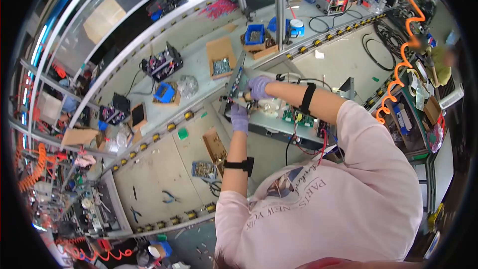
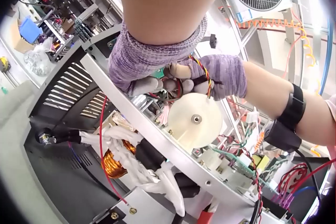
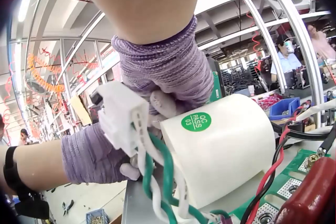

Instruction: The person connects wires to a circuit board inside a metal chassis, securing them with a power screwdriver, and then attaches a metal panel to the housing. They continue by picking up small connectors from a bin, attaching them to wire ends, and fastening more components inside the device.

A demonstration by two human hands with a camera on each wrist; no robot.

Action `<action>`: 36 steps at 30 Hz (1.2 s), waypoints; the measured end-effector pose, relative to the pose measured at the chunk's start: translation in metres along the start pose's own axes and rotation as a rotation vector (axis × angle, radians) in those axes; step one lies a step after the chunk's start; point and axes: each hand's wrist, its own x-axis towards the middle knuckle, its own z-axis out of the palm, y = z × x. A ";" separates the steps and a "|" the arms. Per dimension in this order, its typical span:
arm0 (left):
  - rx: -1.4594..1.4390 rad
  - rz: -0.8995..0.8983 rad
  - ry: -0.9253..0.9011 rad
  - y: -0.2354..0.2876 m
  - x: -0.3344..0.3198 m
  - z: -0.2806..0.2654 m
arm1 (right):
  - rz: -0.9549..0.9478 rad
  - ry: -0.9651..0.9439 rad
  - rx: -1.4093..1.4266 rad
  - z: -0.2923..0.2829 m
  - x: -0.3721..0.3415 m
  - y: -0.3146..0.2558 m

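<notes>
Brace with left hand [image 1: 239,119], work with right hand [image 1: 259,88], ease wires [image 2: 209,83] clear of drum [image 3: 226,148]; can't tell either grip.

A round green sticker [image 3: 196,122] on the smooth white cylindrical part [image 3: 226,153] carries pale lettering that reads "QC PASS" with the number "03" beneath. On the pale pink short-sleeved shirt [image 1: 338,214], dark printed capitals read "PARIS" and "NEW YO", upside down to the head camera; the letters after them run into a fold. The cursive script beside these capitals is too distorted to read with certainty. The small blue-and-white label [image 2: 244,15] on the off-white air-conditioner unit [image 2: 281,4] is too small to read.
</notes>
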 end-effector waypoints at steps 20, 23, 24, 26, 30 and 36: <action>-0.158 -0.132 -0.146 0.111 -0.026 -0.013 | -0.270 0.125 1.084 0.020 0.055 0.058; -0.203 -0.241 0.093 0.143 -0.029 -0.022 | 0.048 0.021 1.156 -0.008 0.038 0.041; -0.127 -0.252 0.221 0.146 -0.029 -0.026 | 0.298 0.006 0.932 -0.012 0.038 0.035; -0.106 -0.247 0.253 0.133 -0.027 -0.031 | 0.240 0.088 0.601 -0.006 0.045 0.030; 0.396 -0.344 0.192 0.131 -0.025 -0.038 | 0.288 0.286 0.132 0.001 0.046 0.013; 0.842 -0.207 0.120 0.150 -0.024 -0.035 | 0.289 0.384 -0.085 0.013 0.057 -0.002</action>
